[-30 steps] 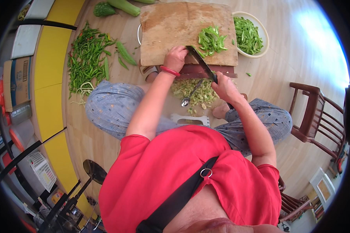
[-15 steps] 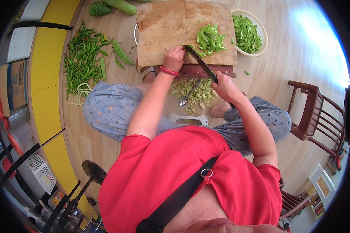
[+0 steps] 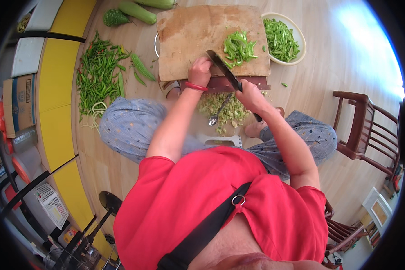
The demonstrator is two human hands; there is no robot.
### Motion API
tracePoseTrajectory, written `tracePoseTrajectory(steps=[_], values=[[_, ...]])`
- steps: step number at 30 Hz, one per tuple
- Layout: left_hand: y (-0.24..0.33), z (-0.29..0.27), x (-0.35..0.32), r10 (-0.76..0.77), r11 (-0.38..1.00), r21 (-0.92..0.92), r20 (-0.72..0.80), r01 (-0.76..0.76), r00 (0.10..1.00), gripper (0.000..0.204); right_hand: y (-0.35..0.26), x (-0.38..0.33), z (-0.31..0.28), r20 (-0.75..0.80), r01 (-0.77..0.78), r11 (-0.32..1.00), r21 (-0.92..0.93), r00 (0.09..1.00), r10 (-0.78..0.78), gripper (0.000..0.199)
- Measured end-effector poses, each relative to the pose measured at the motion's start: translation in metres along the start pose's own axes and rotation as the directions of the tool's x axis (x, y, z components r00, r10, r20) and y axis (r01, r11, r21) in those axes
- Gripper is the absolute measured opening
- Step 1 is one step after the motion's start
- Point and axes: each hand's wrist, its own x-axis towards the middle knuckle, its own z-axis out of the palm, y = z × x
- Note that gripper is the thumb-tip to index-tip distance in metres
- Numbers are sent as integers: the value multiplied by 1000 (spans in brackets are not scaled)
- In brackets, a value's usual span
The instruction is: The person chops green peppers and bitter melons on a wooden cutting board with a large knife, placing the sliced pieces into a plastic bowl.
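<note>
On the near part of the wooden cutting board (image 3: pixel 189 33) my left hand (image 3: pixel 200 72), with a red band at its wrist, has its fingers curled together. Whatever they hold, if anything, is hidden by the hand. My right hand (image 3: pixel 250 95) is closed around the black handle of a kitchen knife (image 3: pixel 224 68). The dark blade slants across the board's near edge, its tip close beside my left fingers. A heap of sliced green vegetable (image 3: pixel 239 47) lies on the board, just right of the blade.
A pale bowl (image 3: pixel 302 37) of sliced greens stands right of the board. Chopped pieces (image 3: pixel 233 108) and a metal spoon (image 3: pixel 213 120) lie below it. Left on the floor are green chillies (image 3: pixel 96 72), a bitter melon (image 3: pixel 141 67) and large gourds (image 3: pixel 138 12). A wooden chair (image 3: pixel 361 128) stands right.
The whole view has shifted slightly. The knife and my right hand have moved a little forward and left over the board. My left hand stays curled in about the same place.
</note>
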Motion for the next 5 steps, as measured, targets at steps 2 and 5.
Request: tracePoseTrajectory(steps=[2, 5], values=[[6, 1, 0, -92, 992, -91, -12, 90, 996, 9, 6, -4, 1, -76, -57, 988, 147, 995, 69, 26], [4, -3, 16, -582, 713, -265, 294, 650, 758, 22, 4, -8, -9, -159, -35, 991, 130, 986, 56, 28]])
